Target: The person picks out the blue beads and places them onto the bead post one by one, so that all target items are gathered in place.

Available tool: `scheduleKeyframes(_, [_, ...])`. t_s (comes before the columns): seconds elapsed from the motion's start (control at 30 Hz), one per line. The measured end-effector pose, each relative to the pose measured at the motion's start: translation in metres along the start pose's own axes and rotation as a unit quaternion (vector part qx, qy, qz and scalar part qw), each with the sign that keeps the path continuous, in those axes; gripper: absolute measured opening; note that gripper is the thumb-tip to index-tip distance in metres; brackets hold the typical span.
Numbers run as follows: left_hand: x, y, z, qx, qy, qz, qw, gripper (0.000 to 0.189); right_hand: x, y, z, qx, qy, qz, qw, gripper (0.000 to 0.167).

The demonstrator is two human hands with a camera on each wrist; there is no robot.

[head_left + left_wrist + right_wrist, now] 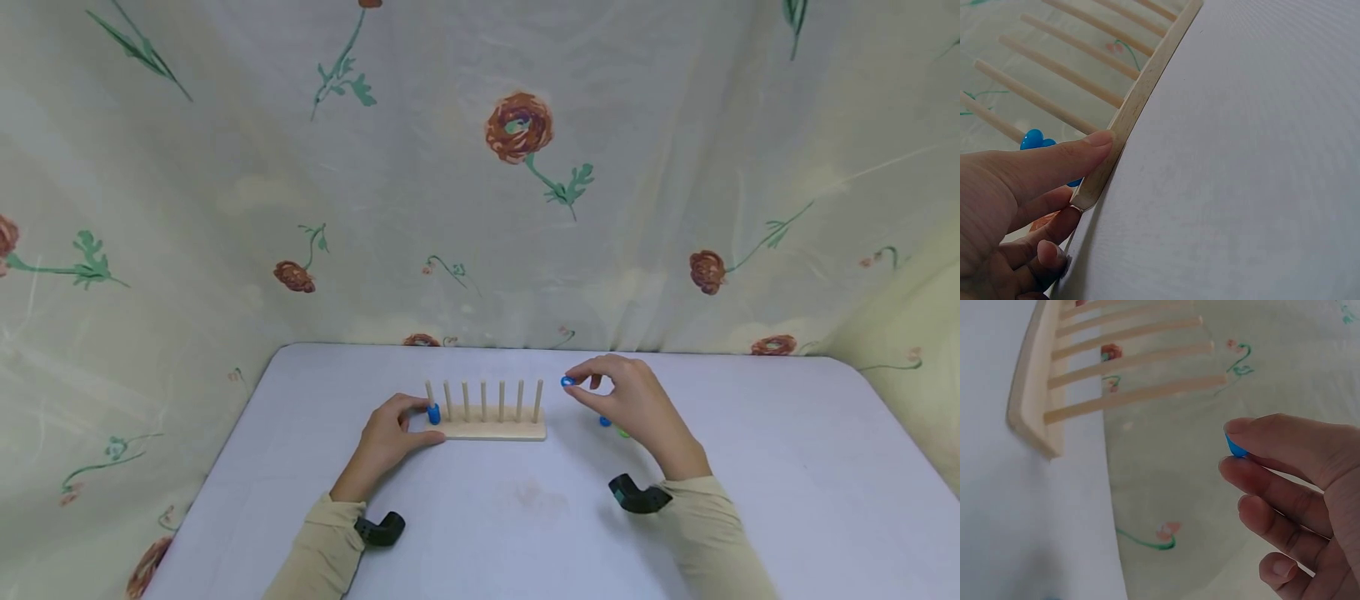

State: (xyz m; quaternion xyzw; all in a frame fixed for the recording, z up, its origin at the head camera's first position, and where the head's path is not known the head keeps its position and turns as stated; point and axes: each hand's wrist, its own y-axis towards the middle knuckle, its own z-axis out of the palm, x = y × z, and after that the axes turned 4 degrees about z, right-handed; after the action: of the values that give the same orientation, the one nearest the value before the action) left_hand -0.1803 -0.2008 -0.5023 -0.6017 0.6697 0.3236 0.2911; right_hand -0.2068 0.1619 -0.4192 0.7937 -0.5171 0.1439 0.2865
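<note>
A pale wooden peg rack [495, 430] with several upright pegs stands on the table. My left hand [386, 435] holds its left end, the thumb on the front edge of the base and other fingers round the end. Blue beads [434, 414] sit low on the leftmost peg; the left wrist view shows them partly behind the hand. Up in the air, right of the rack, my right hand [637, 404] pinches a small blue bead [567, 381] between thumb and index finger. In the right wrist view the fingers cover most of this bead [1235, 447].
Below the right hand, a blue bead [604, 422] and a green bead [623, 432] lie on the white tabletop [510, 533], partly hidden by the hand. A flowered curtain [420, 167] hangs behind the table. Each wrist bears a black camera [639, 495].
</note>
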Motion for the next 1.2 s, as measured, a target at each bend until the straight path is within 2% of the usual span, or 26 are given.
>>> scheduleKeyframes(0.17, [-0.001,0.0,0.001,-0.001,0.0,-0.003,1.0,0.054,0.017,0.011,0.002,-0.018,0.028,-0.014,0.9993,0.013])
scheduleKeyframes(0.43, [-0.002,0.0,0.0,0.0,-0.002,-0.008,1.0,0.053,0.044,0.023,0.016,-0.014,0.06,-0.029,0.9977,0.014])
scheduleKeyframes(0.7, [-0.002,0.001,0.001,-0.003,0.004,-0.007,1.0,0.053,0.071,0.034,0.042,-0.008,0.084,-0.05,0.9952,0.016])
scheduleKeyframes(0.9, [-0.001,0.001,0.0,-0.003,0.009,-0.005,0.9999,0.053,0.091,0.043,0.064,-0.003,0.119,-0.079,0.9897,0.014])
scheduleKeyframes(1.1, [-0.001,0.001,0.001,-0.004,0.015,-0.006,0.9999,0.053,0.108,0.049,0.079,-0.008,0.121,-0.106,0.9869,0.014])
scheduleKeyframes(1.2, [-0.002,0.002,0.002,-0.005,0.013,-0.009,0.9999,0.053,0.114,0.051,0.088,-0.026,0.111,-0.12,0.9862,0.014])
